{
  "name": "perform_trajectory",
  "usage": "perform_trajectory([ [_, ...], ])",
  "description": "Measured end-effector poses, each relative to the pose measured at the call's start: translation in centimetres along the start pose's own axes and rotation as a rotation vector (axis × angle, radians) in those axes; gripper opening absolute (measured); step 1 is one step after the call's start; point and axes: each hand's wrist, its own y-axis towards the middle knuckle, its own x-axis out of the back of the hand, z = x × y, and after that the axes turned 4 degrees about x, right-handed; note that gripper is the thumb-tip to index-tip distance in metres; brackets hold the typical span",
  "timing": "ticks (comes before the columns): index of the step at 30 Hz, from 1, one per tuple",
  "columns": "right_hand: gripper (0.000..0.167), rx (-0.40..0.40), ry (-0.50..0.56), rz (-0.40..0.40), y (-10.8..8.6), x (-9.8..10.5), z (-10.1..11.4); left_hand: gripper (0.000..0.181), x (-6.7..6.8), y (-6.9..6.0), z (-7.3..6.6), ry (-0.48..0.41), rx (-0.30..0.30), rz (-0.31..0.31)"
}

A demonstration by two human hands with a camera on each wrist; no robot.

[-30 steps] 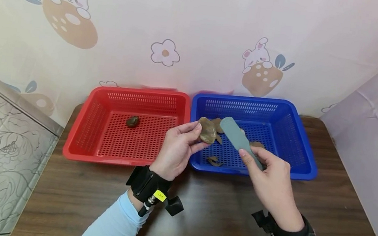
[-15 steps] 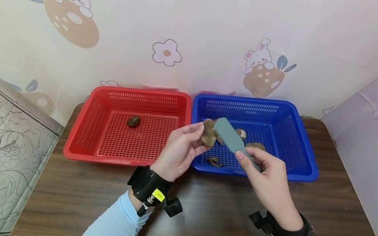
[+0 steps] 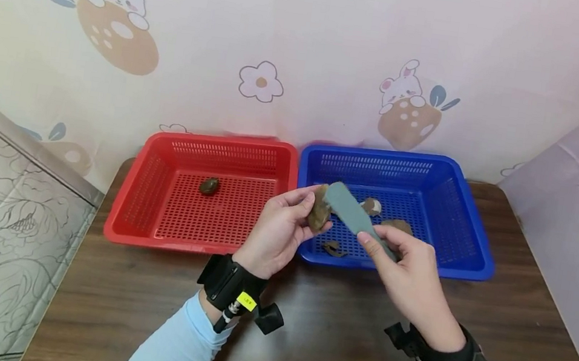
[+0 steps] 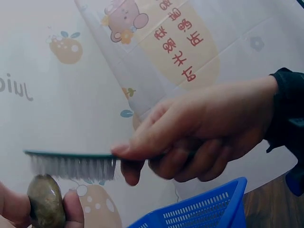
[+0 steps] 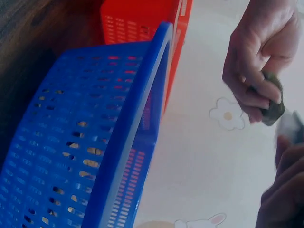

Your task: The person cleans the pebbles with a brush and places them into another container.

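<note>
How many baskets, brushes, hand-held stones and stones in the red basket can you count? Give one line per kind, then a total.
Baskets: 2 (red basket, blue basket)
Brushes: 1 (brush in the right hand)
Hand-held stones: 1 (held stone in the left hand)
Stones in the red basket: 1 (dark stone)
Total: 5

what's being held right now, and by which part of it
The left grip pinches a brown stone by its sides; the right grip holds a brush by its handle.
</note>
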Motion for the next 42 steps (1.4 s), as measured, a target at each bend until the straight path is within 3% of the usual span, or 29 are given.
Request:
perform_trajectory([
  [5,0.025,-0.017,-0.021,-0.059,0.18,0.03,-0.04,0.029,-0.04,-0.04,0.00,0.003,0.016,0.006],
  [11,0.022,0.005,0.017,0.012,-0.11,-0.20,-0.09,0.033,0.00,-0.20,-0.16,-0.007,0.008,0.044],
  [17,0.022,-0.003,-0.006,-0.069,-0.03,-0.42,-0.31,0.033,-0.09,-0.22,-0.24,-0.038,0.024,0.011],
  [24,0.027,0.002,-0.003,0.046,0.13,-0.47,-0.17,0.030,-0.15,0.05,-0.31,0.017,0.003,-0.025],
  [29,0.031,-0.018,-0.069,-0.033,0.41,-0.21,-0.13,0.029,-0.06,0.14,-0.26,0.005,-0.009,-0.054],
  [36,0.030,-0.017,-0.034,0.023,0.38,-0.03,0.13,0.031,-0.10,0.15,-0.41,0.020,-0.026,-0.009],
  [42,0.035,-0.040,-0.094,-0.031,0.67,0.24,-0.03,0.036,-0.20,0.21,-0.15,0.085,-0.002,0.025],
])
